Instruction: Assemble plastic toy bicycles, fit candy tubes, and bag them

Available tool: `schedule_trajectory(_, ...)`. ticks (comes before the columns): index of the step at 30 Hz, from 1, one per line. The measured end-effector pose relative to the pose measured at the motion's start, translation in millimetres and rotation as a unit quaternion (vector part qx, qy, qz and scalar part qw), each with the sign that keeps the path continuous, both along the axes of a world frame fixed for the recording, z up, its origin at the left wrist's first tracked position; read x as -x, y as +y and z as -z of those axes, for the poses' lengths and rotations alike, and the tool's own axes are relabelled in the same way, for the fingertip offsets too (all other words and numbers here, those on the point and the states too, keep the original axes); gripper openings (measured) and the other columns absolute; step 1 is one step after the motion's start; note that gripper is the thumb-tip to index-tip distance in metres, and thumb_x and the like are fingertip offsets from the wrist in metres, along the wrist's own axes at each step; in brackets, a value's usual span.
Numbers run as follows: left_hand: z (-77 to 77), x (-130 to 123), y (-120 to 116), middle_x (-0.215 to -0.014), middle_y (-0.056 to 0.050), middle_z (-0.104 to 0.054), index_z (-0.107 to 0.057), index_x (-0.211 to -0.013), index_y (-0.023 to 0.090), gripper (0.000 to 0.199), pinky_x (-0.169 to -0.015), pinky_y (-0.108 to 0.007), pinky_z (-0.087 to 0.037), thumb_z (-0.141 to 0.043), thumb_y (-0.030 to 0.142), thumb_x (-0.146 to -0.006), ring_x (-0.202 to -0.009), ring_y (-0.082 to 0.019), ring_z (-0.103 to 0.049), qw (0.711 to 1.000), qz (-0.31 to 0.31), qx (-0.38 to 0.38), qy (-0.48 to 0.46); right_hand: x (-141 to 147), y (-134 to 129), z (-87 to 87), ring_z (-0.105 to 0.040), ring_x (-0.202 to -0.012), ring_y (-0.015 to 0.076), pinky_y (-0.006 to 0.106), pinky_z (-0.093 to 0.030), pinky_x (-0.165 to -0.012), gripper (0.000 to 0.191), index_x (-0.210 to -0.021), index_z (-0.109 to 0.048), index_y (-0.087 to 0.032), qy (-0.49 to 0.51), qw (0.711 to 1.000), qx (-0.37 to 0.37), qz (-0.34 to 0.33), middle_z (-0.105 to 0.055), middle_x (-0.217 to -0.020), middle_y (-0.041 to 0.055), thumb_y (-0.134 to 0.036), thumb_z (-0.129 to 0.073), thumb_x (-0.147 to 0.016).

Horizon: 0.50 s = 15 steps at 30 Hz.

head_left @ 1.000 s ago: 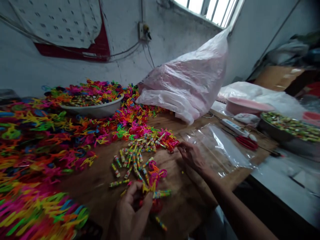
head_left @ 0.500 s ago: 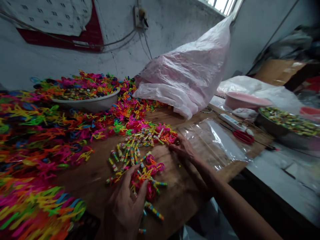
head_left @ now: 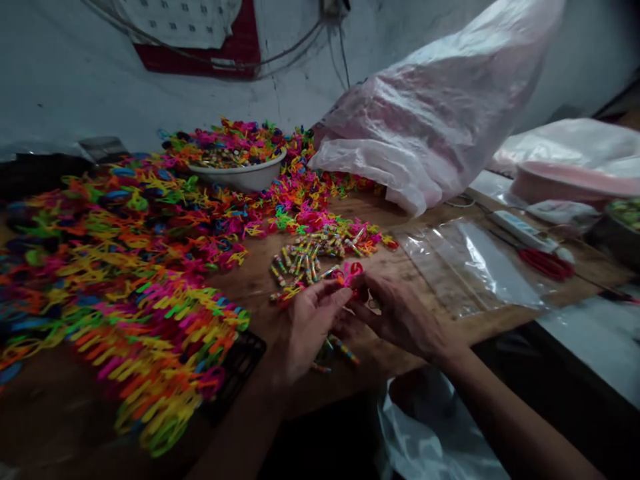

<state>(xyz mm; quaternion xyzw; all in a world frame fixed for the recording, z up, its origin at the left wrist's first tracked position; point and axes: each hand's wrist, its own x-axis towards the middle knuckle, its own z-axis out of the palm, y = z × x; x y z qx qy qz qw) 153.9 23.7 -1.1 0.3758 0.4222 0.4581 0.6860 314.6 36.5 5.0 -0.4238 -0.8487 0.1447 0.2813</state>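
My left hand (head_left: 314,321) is closed, thumb and fingers pinched at small pink and red plastic pieces (head_left: 351,271). Opposite it, my right hand (head_left: 403,312) has its fingertips closed at the same pieces, nearly touching the left. Their exact shape is blurred and partly covered by my fingers. Just beyond lies a heap of short striped tubes (head_left: 307,257) filled with coloured bits, mixed with bright plastic pieces. Below my hands a few loose striped tubes (head_left: 345,350) rest on the wooden table (head_left: 280,393).
Bright plastic pieces (head_left: 165,233) are heaped across the left, around a filled white bowl (head_left: 245,177). A black crate (head_left: 245,363) sits at the near left. Behind stands a large plastic bag (head_left: 425,120). To the right are clear bags (head_left: 450,267), red-handled scissors (head_left: 545,263) and a power strip (head_left: 523,230).
My right hand has come back from the far heap to meet my left. The left has risen off the near pieces and closed. The camera view has turned left.
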Motion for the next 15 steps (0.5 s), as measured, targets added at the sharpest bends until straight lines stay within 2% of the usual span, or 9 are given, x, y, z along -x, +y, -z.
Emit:
schedule_trajectory(6, 10.3, 0.2, 3.1, -0.069, -0.005, -0.067, -0.053, -0.089, 0.011, 0.018, -0.056, -0.028, -0.055, -0.061, 0.023, -0.078, -0.056, -0.016, -0.065, 1.0, 0.008, 0.028, -0.008, -2.4, 0.3, -0.6, -0.052, -0.07, 0.0096, 0.02, -0.039, -0.064, 0.013, -0.097, -0.057, -0.019, 0.047, 0.995, 0.072, -0.049, -0.06, -0.083, -0.0007, -0.018, -0.058, -0.084)
schedule_trajectory(10, 12.4, -0.7, 5.5, -0.073, -0.007, -0.067, -0.053, -0.092, 0.011, 0.019, -0.054, -0.025, -0.054, -0.058, 0.026, -0.081, -0.056, -0.016, -0.066, 0.999, 0.018, 0.044, -0.003, -6.0, -1.6, -3.5, -0.056, -0.082, 0.0119, 0.022, -0.042, -0.072, 0.014, -0.099, -0.058, -0.018, 0.07, 0.987, 0.128, -0.064, -0.061, -0.093, 0.0024, -0.023, -0.049, -0.09)
schedule_trajectory(12, 13.2, 0.3, 6.8, -0.08, -0.009, -0.068, -0.054, -0.095, 0.01, 0.02, -0.055, -0.025, -0.055, -0.059, 0.025, -0.081, -0.06, -0.016, -0.066, 0.999, 0.016, 0.05, -0.006, -10.4, -1.1, -1.7, -0.057, -0.082, 0.0124, 0.022, -0.043, -0.072, 0.019, -0.097, -0.059, -0.018, 0.11, 0.98, 0.161, -0.047, -0.061, -0.09, 0.0029, -0.027, -0.042, -0.094)
schedule_trajectory(15, 15.5, 2.2, 7.6, -0.086, -0.011, -0.067, -0.054, -0.092, 0.008, 0.016, -0.058, -0.026, -0.055, -0.057, 0.021, -0.082, -0.065, -0.017, -0.067, 0.998, -0.001, 0.061, -0.033, -19.7, 0.4, 7.0, -0.055, -0.066, 0.0106, 0.021, -0.044, -0.059, 0.037, -0.089, -0.061, -0.016, 0.205, 0.96, 0.187, 0.043, -0.059, -0.076, 0.002, -0.039, -0.033, -0.097)
